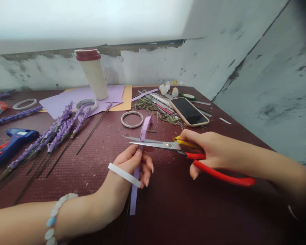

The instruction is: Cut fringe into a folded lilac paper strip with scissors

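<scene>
My left hand [132,163] pinches a purple paper strip [133,200] between thumb and fingers. One end of the strip hangs below the hand; its upper end, curled at the tip, stands above it. A piece of white tape [124,175] lies across the back of this hand. My right hand [206,146] grips scissors [165,144] with red and yellow handles. Their blades are parted slightly and reach across the strip just above my left fingertips. Whether the blades touch the strip, I cannot tell.
Left lie purple paper flower stems [53,132] and a blue glue gun [20,137]. Behind stand a lidded cup [93,75] and purple paper sheets [114,92]. A tape roll [132,119], cut stem pieces [145,102] and a phone [190,111] lie beyond my hands.
</scene>
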`<state>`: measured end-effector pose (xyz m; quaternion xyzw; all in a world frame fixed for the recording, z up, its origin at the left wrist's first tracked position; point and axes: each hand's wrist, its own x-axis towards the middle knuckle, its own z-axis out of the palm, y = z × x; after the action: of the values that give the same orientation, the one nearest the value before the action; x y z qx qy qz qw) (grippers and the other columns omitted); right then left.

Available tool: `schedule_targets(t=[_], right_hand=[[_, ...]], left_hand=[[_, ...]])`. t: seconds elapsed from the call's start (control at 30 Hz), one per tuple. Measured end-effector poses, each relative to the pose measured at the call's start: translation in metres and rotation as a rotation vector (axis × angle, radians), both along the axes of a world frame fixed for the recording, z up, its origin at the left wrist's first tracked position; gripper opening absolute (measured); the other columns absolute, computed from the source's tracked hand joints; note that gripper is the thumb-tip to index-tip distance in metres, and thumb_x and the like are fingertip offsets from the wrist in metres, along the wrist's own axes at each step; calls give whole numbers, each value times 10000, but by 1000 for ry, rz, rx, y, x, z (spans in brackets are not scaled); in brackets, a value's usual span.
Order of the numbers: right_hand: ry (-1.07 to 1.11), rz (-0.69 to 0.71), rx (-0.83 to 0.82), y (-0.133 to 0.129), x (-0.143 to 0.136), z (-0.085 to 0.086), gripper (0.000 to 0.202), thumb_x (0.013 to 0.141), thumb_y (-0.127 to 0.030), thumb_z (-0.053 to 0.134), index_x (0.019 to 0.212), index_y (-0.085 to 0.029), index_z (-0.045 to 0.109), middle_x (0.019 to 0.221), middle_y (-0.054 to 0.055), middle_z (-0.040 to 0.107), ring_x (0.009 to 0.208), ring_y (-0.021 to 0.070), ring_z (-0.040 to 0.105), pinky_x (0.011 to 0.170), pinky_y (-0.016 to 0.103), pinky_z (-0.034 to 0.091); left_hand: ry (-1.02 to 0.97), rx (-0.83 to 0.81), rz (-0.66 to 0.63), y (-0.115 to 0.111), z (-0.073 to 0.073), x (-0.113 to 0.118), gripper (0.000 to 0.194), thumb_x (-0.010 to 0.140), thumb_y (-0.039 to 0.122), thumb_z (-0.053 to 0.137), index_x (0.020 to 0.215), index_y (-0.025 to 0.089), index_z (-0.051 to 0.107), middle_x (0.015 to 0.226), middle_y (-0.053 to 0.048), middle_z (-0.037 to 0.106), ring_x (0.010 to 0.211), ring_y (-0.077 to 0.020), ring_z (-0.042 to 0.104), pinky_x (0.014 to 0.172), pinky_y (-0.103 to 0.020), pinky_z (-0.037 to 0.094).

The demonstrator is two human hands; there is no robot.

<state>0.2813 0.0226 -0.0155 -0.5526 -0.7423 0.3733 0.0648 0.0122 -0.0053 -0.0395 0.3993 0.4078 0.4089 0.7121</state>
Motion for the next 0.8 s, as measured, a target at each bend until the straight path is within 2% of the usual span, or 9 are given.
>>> schedule_targets(t=[0.3, 0.53, 0.67, 0.8], right_hand=[[9, 10, 22, 0, 1, -1, 516, 683, -500, 974, 918, -321, 550, 808, -54, 732, 752, 296, 720, 631, 395, 565], [-68, -8, 30, -2, -5, 5, 593, 624, -540, 983, 892, -324, 501, 733, -68, 651, 697, 286, 671, 596, 402, 551], [-76, -18, 40, -5, -8, 9, 595, 608, -492, 979, 950, -331, 520, 792, -54, 694, 746, 314, 710, 629, 432, 606], [-74, -17, 10, -7, -4, 9, 627, 598, -526, 989, 974, -333, 526, 882, -30, 733, 859, 359, 760, 722, 478, 669]], left_hand=[[45, 30, -17, -1, 0, 1, 358, 995, 304, 663, 655, 195, 655, 538, 13, 565, 468, -103, 445, 537, -233, 356], [87, 31, 25, -1, -1, 1, 383, 1010, 271, 657, 634, 204, 624, 521, 30, 531, 475, -99, 426, 525, -227, 327], [101, 38, 26, -2, 1, 2, 394, 1020, 276, 659, 633, 203, 630, 508, 31, 528, 476, -98, 428, 529, -224, 339], [91, 44, 17, -2, 0, 2, 371, 1003, 301, 700, 651, 201, 642, 520, 32, 552, 470, -95, 443, 526, -224, 350]])
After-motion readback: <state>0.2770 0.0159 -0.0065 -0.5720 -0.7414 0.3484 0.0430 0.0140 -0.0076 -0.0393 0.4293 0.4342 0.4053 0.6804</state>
